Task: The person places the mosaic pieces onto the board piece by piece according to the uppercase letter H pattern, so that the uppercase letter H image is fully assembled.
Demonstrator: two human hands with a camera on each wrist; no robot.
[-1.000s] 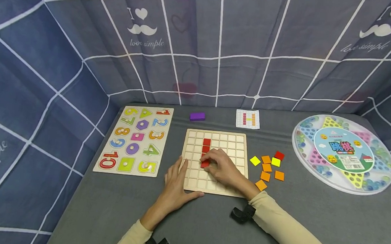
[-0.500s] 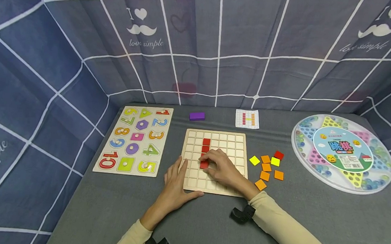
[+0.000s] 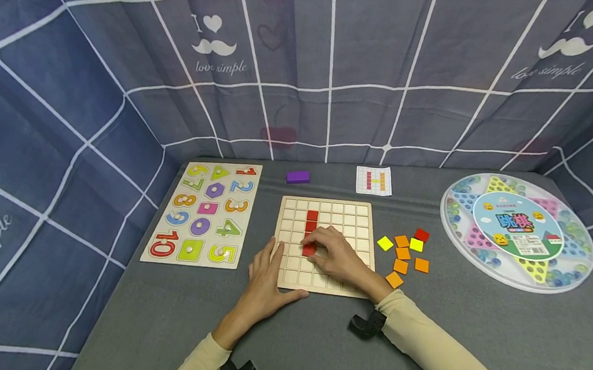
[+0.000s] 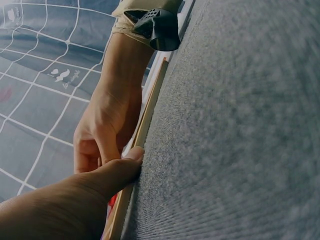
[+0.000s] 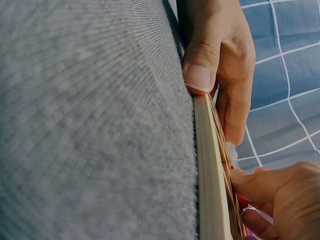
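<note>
On a wooden grid board (image 3: 345,218), red square tiles (image 3: 312,216) form a column left of the middle. Over the column's near end, my right hand (image 3: 337,253) pinches a red tile (image 3: 309,250) between thumb and fingers; the hand covers part of the column. My left hand (image 3: 263,284) lies at the board's near left corner with fingers extended, the thumb along the near edge. In the left wrist view the left thumb (image 4: 131,156) presses against the board's edge. From the right wrist, the red tile shows only as a sliver beside my right fingers (image 5: 257,185).
Loose orange (image 3: 401,266), yellow (image 3: 385,243) and red tiles (image 3: 421,235) lie right of the board. Behind it are a purple block (image 3: 297,177) and a pattern card (image 3: 374,180). A number puzzle (image 3: 201,212) lies left, a round Chinese checkers set (image 3: 518,225) right.
</note>
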